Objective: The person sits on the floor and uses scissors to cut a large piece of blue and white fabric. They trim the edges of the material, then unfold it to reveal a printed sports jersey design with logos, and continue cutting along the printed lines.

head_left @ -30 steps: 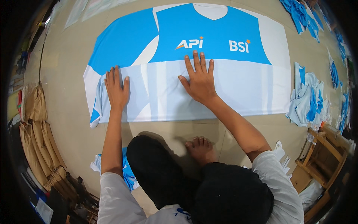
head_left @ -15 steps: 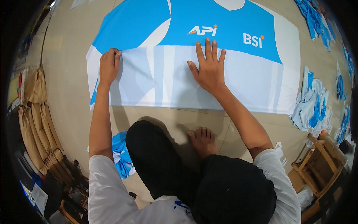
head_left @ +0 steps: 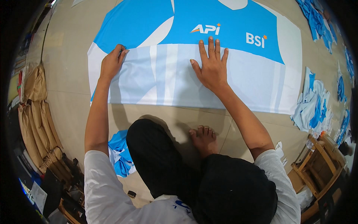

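Note:
A printed blue and white fabric panel (head_left: pixel 203 15) lies spread on the floor in front of me. Its near part is folded over, so a pale back side (head_left: pixel 253 84) with faint stripes faces up. At the left end of the fold's far edge, my left hand (head_left: pixel 112 64) pinches the cloth between thumb and fingers. My right hand (head_left: pixel 212 72) rests flat near the middle of the folded layer, fingers spread, with its fingertips reaching past that edge onto the blue part.
Tiled floor (head_left: pixel 67 80) surrounds the cloth. Blue and white fabric scraps (head_left: pixel 312 102) lie at the right, and another bunch (head_left: pixel 120 158) sits beside my knee. A wooden frame (head_left: pixel 320 160) stands at lower right; brown wrapped bundles (head_left: pixel 35 125) are at the left.
My left hand has slid slightly right along the folded edge, still pinching it, and the cloth near it shows small ripples. My right hand stays flat in the same place on the cloth.

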Tool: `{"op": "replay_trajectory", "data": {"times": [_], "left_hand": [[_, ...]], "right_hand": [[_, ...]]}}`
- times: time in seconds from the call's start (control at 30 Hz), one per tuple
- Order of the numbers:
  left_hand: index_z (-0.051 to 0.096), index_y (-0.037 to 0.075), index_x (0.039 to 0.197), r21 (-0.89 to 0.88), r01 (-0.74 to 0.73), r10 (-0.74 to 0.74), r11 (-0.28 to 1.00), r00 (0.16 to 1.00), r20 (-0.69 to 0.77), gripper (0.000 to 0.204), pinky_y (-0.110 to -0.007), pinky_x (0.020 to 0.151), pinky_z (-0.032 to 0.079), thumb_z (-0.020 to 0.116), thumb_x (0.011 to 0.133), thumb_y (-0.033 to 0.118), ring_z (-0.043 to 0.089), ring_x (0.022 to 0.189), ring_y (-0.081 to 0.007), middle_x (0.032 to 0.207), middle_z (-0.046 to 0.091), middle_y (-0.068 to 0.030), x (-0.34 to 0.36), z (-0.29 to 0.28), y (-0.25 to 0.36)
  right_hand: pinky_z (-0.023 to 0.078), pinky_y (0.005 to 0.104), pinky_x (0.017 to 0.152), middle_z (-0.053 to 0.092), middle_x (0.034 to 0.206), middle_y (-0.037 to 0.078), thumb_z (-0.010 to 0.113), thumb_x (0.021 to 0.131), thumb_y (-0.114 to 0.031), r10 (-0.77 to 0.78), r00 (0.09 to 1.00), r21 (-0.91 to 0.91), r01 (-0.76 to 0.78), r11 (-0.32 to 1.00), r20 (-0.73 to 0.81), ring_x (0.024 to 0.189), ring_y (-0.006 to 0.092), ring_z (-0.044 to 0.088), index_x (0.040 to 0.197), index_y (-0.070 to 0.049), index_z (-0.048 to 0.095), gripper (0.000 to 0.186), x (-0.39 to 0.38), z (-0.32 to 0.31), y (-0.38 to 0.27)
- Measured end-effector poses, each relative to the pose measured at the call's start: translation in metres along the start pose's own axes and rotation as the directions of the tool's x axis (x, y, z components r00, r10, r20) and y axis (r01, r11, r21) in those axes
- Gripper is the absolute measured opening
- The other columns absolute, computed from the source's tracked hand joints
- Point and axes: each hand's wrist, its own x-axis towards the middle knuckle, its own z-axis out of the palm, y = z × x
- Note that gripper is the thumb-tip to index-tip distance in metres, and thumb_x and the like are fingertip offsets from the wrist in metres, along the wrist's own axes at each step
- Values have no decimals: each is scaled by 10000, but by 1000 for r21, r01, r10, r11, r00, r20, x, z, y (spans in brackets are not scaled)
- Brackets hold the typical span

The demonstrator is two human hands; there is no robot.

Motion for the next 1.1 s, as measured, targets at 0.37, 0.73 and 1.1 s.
{"op": "replay_trajectory", "data": {"times": [0.37, 0.73, 1.1], "left_hand": [[586, 113, 1118, 56, 19, -17, 998, 999, -33, 271, -466, 677, 548, 613, 1108, 383, 721, 779, -367, 985, 768, -116, 0, 2, -5], [480, 44, 1600, 63, -174, 184, 983, 956, -230, 618, -637, 1274, 227, 590, 1082, 363, 303, 1582, -492, 1669, 403, -270, -36, 54, 103], [370, 106, 1692, 52, -151, 155, 987, 985, -75, 725, -717, 1270, 129, 536, 1087, 469, 170, 1620, -539, 1751, 273, -264, -71, 70, 105]], "right_hand": [[212, 789, 1206, 324, 1700, 334, 598, 1070, -465, 4, 1000, 9, -5, 1000, 12, 1616, 518, 226, 1629, -45, 455, 713, 0, -2, -2], [197, 785, 1214, 313, 1706, 330, 585, 1074, -473, 12, 1000, -9, -12, 1000, 24, 1616, 516, 226, 1639, -51, 435, 721, -1, -2, -1], [178, 786, 1219, 276, 1727, 321, 589, 1063, -440, 23, 999, -2, -23, 1000, 41, 1629, 508, 193, 1652, -53, 417, 726, -1, -1, -1]]}}
